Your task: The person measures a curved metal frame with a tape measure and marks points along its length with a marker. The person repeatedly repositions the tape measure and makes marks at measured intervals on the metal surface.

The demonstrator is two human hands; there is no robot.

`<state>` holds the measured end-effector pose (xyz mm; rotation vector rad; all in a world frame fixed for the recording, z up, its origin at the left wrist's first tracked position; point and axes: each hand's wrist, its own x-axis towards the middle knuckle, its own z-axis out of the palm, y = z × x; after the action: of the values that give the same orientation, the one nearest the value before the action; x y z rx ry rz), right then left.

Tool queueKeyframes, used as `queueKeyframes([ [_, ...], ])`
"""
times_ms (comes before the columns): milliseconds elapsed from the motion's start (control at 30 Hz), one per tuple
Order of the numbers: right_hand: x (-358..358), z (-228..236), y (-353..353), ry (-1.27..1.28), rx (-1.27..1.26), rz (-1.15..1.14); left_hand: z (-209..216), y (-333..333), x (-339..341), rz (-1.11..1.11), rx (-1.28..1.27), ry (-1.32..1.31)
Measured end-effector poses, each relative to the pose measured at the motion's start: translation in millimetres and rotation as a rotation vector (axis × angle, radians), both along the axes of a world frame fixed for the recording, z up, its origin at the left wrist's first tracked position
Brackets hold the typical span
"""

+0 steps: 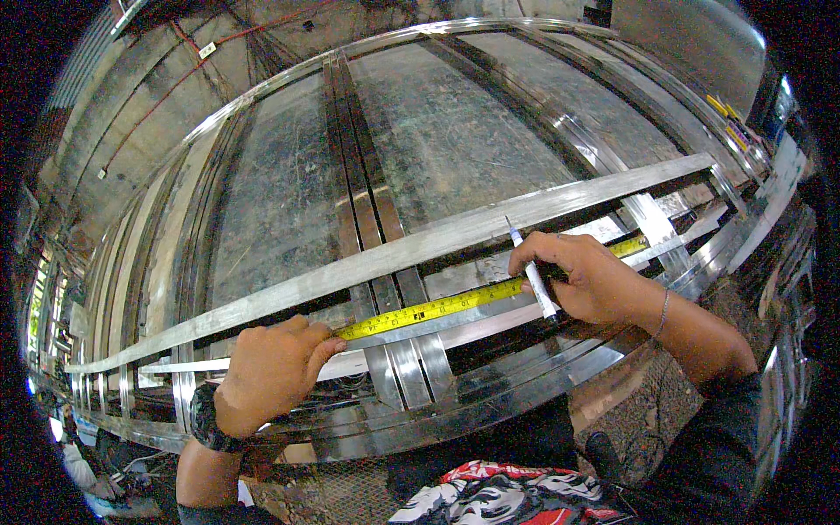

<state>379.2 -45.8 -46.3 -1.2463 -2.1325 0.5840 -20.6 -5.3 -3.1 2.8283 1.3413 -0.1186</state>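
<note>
A yellow tape measure (437,308) stretches across the metal frame, its blade lying along a flat metal bar. At the blade's left end, my left hand (276,367) is closed, thumb and fingers pinching it. Farther right, my right hand (588,273) grips a white marker pen (540,299), its thin tip pointing up and away from me. The blade passes beneath that hand and shows again beyond it; the tape's case cannot be made out. Just past the blade lies a long, flat grey metal bar (455,229), running from lower left to upper right.
A large metal frame (499,402) with shiny crossbars (357,197) fills the view. Yellow-handled pliers (722,107) lie at its far right. Behind stands a concrete wall with a red cable (157,131). Metal mesh (359,490) shows below the near edge.
</note>
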Motion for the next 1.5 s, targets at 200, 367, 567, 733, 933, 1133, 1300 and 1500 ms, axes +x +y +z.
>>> queueKeyframes([
  [200, 1, -3, 1, -0.016, 0.003, -0.011, 6, -3, 10, 0.071, 0.018, 0.079],
  [367, 0, 1, 1, -0.002, -0.032, -0.021, 0, 0, 4, 0.035, 0.059, -0.033],
  [567, -6, 4, 0, -0.001, 0.059, -0.047, 29, 6, -6, 0.122, -0.127, -0.192],
  [733, -6, 4, 3, -0.030, 0.127, -0.055, 27, 52, -23, 0.065, -0.573, -0.217],
  [933, -11, 18, -6, 0.097, 0.093, -0.105, 28, 66, -54, -0.304, -0.746, -0.383],
  [1133, -5, 17, -10, 0.064, 0.174, -0.085, 44, 23, -62, 0.145, -0.849, -0.438],
  [1300, -1, 12, -7, 0.049, 0.236, -0.032, 44, 9, -64, 0.161, -0.723, -0.536],
  [1500, -13, 12, -4, -0.003, 0.005, 0.015, 41, 33, -62, 0.278, -0.839, -0.390],
])
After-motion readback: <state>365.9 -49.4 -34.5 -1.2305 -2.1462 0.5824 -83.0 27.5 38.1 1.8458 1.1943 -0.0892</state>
